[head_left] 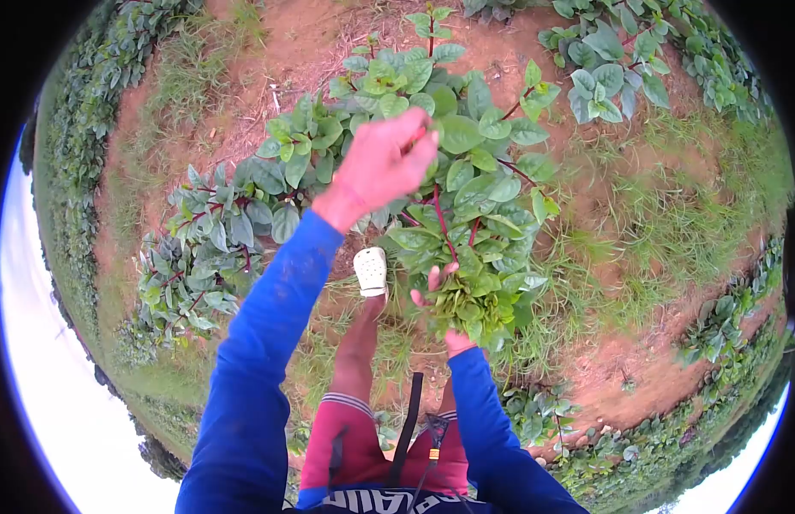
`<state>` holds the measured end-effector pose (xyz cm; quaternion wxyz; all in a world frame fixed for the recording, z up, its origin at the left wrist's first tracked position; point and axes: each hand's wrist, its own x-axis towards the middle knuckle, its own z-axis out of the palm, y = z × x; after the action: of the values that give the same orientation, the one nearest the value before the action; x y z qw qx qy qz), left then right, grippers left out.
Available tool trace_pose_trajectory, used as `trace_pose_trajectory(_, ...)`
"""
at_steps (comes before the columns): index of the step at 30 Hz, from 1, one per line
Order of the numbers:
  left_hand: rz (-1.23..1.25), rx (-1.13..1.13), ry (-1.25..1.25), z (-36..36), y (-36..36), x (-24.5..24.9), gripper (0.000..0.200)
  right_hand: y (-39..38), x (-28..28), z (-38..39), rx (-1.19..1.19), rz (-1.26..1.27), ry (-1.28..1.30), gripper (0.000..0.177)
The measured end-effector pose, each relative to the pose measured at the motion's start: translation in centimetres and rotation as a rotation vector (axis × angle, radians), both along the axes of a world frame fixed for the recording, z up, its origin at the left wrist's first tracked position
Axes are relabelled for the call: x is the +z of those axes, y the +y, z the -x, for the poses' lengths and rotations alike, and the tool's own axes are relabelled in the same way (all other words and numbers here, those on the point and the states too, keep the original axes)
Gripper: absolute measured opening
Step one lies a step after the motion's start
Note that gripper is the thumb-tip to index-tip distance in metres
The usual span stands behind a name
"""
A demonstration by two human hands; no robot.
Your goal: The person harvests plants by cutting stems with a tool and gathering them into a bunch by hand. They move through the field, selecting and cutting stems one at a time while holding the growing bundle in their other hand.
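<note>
My left hand [382, 164] is closed above a leafy plant [479, 193] with dark red stems and broad green leaves, probably Malabar spinach. Something small and dark reddish shows between its fingertips, too blurred to name. Lower down, my right hand [456, 342] is wrapped round a bunch of leafy shoots [472, 310], whose pale green leaves fan out over the palm. Fingertips show on the bunch's left side; the rest of that hand is hidden under the leaves. The plant's stems stand just beyond the bunch.
More leafy plants [243, 206] grow at the left, with another plant [607, 73] at the upper right. Grass [646, 223] patches the reddish soil [492, 43]. My foot in a white clog [371, 271] stands close to the plant's base. A dark strap [408, 428] hangs below me.
</note>
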<state>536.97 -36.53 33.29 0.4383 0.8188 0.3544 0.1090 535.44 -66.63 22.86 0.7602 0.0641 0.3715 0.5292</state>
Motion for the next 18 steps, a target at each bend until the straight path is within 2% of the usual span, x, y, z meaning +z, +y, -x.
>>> trace_pose_trajectory(1, -0.002, -0.100, -0.049, 1.8, -3.1, -0.5, 0.017, 1.3, -0.5, -0.5, -0.005, -0.025, -0.193, 0.050)
trace_pose_trajectory(3, 0.145, -0.125, 0.016, 4.8, -9.2, -1.3, 0.012, 2.2, -2.0, -0.5, 0.014, -0.006, -0.270, 0.049)
trace_pose_trajectory(5, 0.150, -0.029, -0.007, 7.5, -14.2, -3.9, 0.010, 2.5, -3.6, -0.3, 0.083, 0.025, -0.442, 0.047)
trace_pose_trajectory(7, 0.244, 0.012, 0.050, 8.7, -15.4, -3.4, 0.007, 2.4, -5.1, 0.0, 0.155, 0.049, -0.624, 0.046)
trace_pose_trajectory(8, 0.335, 0.048, 0.100, 9.2, -15.5, -3.3, 0.007, 1.6, -5.7, 0.6, 0.211, 0.158, -0.575, 0.046)
trace_pose_trajectory(9, 0.339, 0.054, 0.100, 9.3, -14.4, -2.7, 0.007, 0.7, -6.3, 0.7, 0.218, 0.159, -0.575, 0.046)
trace_pose_trajectory(11, 0.600, -0.159, 0.210, 10.2, -11.2, -1.8, 0.015, -0.9, -7.2, 0.4, 0.278, 0.203, -0.425, 0.050)
trace_pose_trajectory(12, 0.543, -0.081, 0.149, 10.4, -9.8, -2.6, 0.023, -1.1, -7.2, 0.0, 0.266, 0.194, -0.369, 0.050)
trace_pose_trajectory(14, 0.350, -0.002, 0.185, 9.2, -6.6, -4.3, 0.019, -1.7, -7.1, -0.6, 0.213, 0.126, -0.267, 0.050)
trace_pose_trajectory(18, 0.028, -0.291, 0.529, 2.8, -0.6, -11.6, 0.027, -1.9, -7.0, -0.8, 0.102, -0.080, -0.125, 0.052)
